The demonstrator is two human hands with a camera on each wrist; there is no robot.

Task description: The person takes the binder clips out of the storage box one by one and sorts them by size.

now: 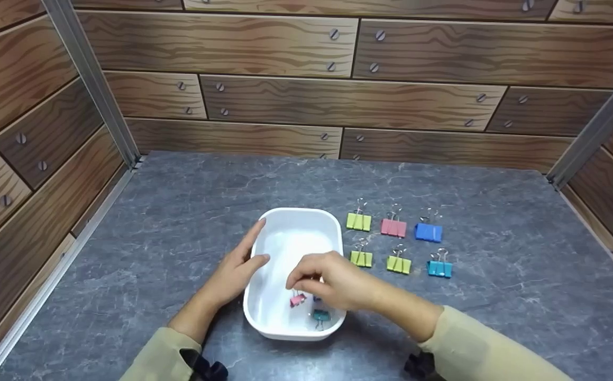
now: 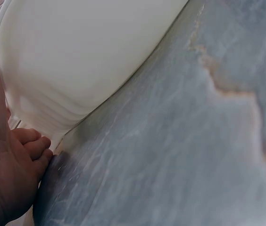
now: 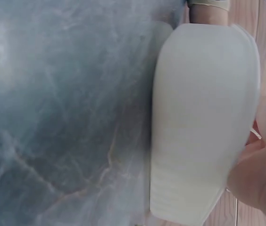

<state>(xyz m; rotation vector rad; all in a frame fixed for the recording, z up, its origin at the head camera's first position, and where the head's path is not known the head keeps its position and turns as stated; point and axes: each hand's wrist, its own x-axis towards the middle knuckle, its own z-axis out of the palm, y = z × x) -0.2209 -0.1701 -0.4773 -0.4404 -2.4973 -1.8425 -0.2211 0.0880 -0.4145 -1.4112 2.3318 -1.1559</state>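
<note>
A white plastic tub (image 1: 280, 334) stands on the table, with small binder clips inside near its front end. My left hand (image 1: 235, 275) holds the tub's left side, thumb over the rim and fingers along the outer wall. Inside the tub's right half, my right hand (image 1: 338, 283) pinches a small pink binder clip (image 1: 298, 300) by its wire handles. A teal binder clip (image 1: 321, 316) lies below that hand, and a dark one beside it is mostly hidden. Both wrist views show the tub's outer wall (image 2: 86, 47); the right hand (image 3: 260, 165) is partly behind it.
Right of the tub stand two rows of larger binder clips: lime green (image 1: 359, 222), pink (image 1: 393, 227) and blue (image 1: 428, 232) behind, two lime green (image 1: 361, 259) and one teal (image 1: 439, 269) in front. Wood-patterned panels (image 1: 285, 100) enclose the grey marbled table (image 1: 179, 211).
</note>
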